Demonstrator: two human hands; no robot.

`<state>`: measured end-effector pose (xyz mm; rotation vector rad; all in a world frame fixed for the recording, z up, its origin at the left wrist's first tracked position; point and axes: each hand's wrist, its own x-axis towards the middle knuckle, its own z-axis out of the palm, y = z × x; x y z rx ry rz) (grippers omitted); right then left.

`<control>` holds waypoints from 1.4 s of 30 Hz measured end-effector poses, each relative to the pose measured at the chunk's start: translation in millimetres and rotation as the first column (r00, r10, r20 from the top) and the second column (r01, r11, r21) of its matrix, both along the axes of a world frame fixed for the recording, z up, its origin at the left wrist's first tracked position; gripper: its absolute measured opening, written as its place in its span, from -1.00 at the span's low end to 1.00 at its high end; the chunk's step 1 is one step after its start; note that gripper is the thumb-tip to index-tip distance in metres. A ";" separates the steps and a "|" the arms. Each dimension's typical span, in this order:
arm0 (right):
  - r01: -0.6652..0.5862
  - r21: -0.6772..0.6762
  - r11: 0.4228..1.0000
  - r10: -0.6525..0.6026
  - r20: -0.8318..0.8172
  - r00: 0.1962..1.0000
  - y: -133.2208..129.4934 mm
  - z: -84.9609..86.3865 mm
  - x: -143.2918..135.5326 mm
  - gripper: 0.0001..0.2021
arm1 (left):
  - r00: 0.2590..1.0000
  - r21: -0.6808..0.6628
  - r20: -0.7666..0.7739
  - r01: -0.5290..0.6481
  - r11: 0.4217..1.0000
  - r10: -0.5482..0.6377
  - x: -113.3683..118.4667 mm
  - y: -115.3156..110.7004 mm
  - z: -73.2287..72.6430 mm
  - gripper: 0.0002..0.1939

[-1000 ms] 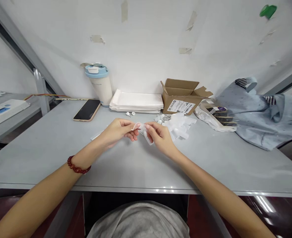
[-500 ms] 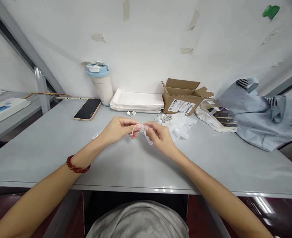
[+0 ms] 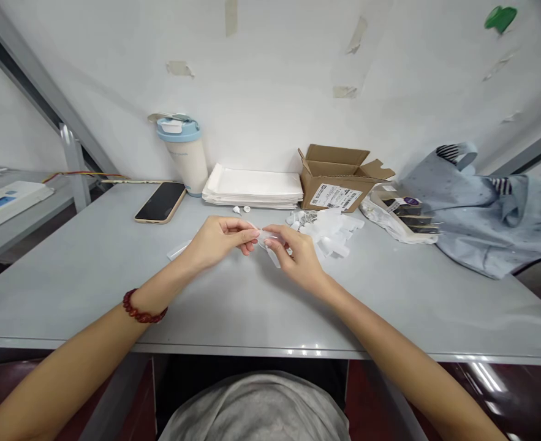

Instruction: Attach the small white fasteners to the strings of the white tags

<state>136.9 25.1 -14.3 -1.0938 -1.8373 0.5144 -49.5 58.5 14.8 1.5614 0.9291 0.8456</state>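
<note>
At the frame's centre, the left hand [image 3: 226, 241] and right hand [image 3: 295, 248] pinch a translucent white piece [image 3: 266, 236] between their fingertips, above the grey surface [image 3: 252, 300], left of a white pile [image 3: 332, 231].

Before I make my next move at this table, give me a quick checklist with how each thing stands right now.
1. Left hand gripping the translucent piece: ok, fingers pinch it.
2. Right hand on it too: ok.
3. Piece's middle in plain view: cannot tell its shape, fingers cover parts.
4. White pile near the right hand: ok, just beside it.
5. Loose strip fully visible: not ok, left arm partly hides it.
6. Phone apart from both hands: ok.
</note>
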 end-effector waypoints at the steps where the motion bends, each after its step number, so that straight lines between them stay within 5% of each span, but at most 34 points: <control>1: -0.022 -0.101 0.995 0.015 -0.066 0.998 -0.2 2.6 0.4 -0.78 | 1.000 0.050 -0.025 -0.002 0.999 0.003 0.6 -0.9 0.3 -0.81; 5: -0.243 -0.453 0.858 0.063 -0.376 0.924 1.9 11.1 2.6 -0.62 | 0.997 0.191 -0.072 -0.019 0.981 0.034 5.2 -4.3 0.3 -0.85; 8: -0.306 -0.496 0.813 0.045 -0.471 0.881 3.2 12.2 1.8 -0.63 | 0.996 0.196 -0.072 -0.032 0.980 0.047 7.0 -3.7 -0.8 -0.82; 15: 0.024 -0.166 0.986 -0.046 -0.128 0.991 -5.2 1.7 -5.4 -0.79 | 0.979 0.050 -0.158 0.141 0.989 -0.131 -1.6 4.4 -0.1 -0.63; 19: 0.071 0.058 0.996 -0.073 0.024 0.997 -4.1 -5.4 -5.3 -0.81 | 0.965 0.034 -0.189 0.191 0.981 -0.181 -3.0 4.3 0.4 -0.56; 23: 0.079 0.128 0.989 -0.087 0.058 0.994 -3.2 -3.9 -4.9 -0.80 | 0.976 0.070 -0.183 0.136 0.988 -0.121 0.1 0.2 0.4 -0.52; 29: -0.019 -0.256 0.966 -0.004 -0.092 0.996 -4.3 12.1 -2.4 -0.67 | 0.950 0.236 -0.298 0.167 0.957 -0.093 2.2 -5.4 -1.1 -0.60; 33: -0.228 -0.499 0.836 0.050 -0.345 0.937 0.8 14.1 0.8 -0.59 | 0.918 0.408 -0.394 0.217 0.887 -0.044 2.1 -6.8 -4.0 -0.63; 37: -0.358 -0.603 0.713 0.031 -0.483 0.875 2.9 14.8 2.0 -0.56 | 0.908 0.522 -0.420 0.236 0.819 0.007 3.6 -7.2 -4.5 -0.67; 39: -0.323 -0.574 0.753 0.030 -0.460 0.887 1.9 14.9 0.9 -0.56 | 0.911 0.506 -0.412 0.212 0.836 0.018 3.9 -6.7 -3.4 -0.68; 42: -0.148 -0.428 0.892 0.014 -0.300 0.954 -1.0 13.0 -1.8 -0.63 | 0.921 0.398 -0.389 0.172 0.901 -0.004 2.5 -5.3 -1.3 -0.65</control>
